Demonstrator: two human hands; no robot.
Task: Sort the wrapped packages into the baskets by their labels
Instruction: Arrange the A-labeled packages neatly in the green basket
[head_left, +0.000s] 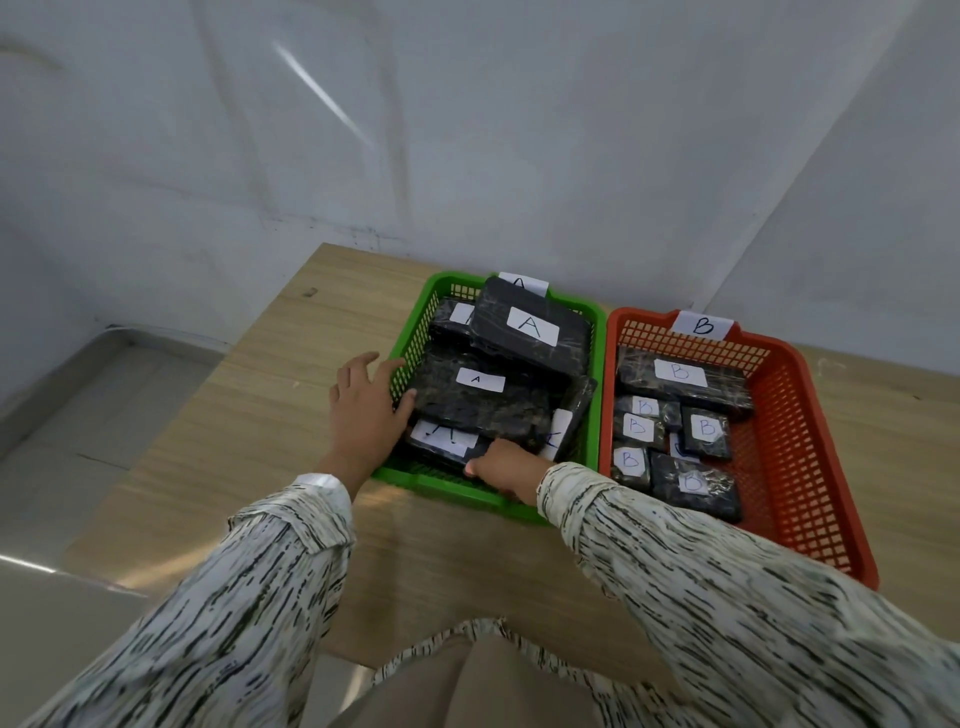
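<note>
A green basket (597, 332) tagged A holds several black wrapped packages with white A labels; the largest (530, 327) lies tilted on top at the back. An orange basket (810, 395) tagged B stands to its right with several black packages marked B. My left hand (363, 410) rests on the green basket's left wall, fingers touching the middle A package (478, 400). My right hand (506, 470) reaches over the green basket's near rim, its fingers closed on the edge of the front A package (441, 441).
Both baskets sit side by side on a light wooden table (249, 441) pushed against a grey wall. The table's left edge drops to a tiled floor (78, 441). My patterned sleeves fill the lower part of the view.
</note>
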